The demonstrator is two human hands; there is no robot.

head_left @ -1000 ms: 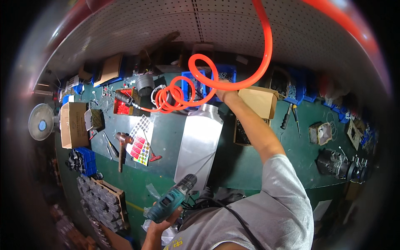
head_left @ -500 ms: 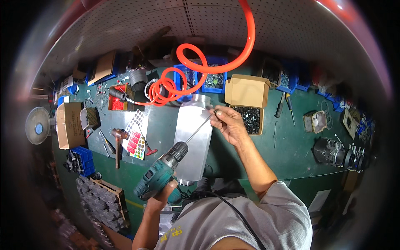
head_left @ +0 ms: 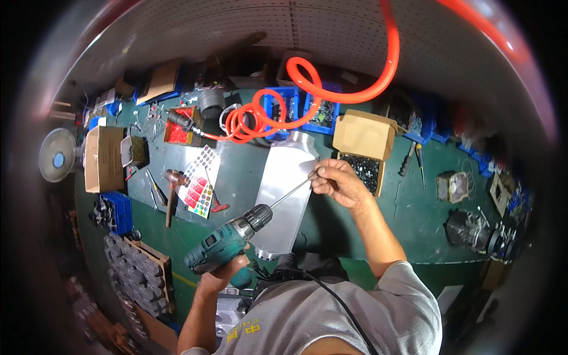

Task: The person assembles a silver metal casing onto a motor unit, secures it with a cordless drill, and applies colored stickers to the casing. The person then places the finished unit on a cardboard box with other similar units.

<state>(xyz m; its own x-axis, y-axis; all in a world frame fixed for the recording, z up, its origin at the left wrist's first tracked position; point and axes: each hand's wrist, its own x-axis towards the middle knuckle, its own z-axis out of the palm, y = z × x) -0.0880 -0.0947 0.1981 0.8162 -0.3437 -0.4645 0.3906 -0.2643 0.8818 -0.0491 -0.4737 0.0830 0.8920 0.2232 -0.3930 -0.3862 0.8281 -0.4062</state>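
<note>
My left hand [head_left: 228, 267] is wrapped round the handle of a green and black cordless drill [head_left: 219, 244]. A long thin driver bit [head_left: 291, 196] runs from its chuck up and to the right. At the bit's far tip, my right hand [head_left: 341, 182] is closed in a pinch; a small dark piece shows there, too small to name. Below the bit lies a silver metal housing [head_left: 279, 198] with a round neck at its far end and a toothed near rim. Right of it stands an opened cardboard box [head_left: 365, 135] of small black parts [head_left: 362, 168].
A coiled orange air hose [head_left: 260, 115] hangs over the green table [head_left: 378, 228]. Blue bins [head_left: 320, 121] line the back. At left lie a mallet [head_left: 172, 192], a sticker sheet [head_left: 199, 188] and a red-handled tool [head_left: 219, 207]. Screwdrivers [head_left: 420, 160] and a dark motor-like assembly [head_left: 473, 231] lie right.
The view has shifted, so most of the table appears farther right. The drill sits slightly lower and flatter in view, while my right hand stays pinched at the bit's tip.
</note>
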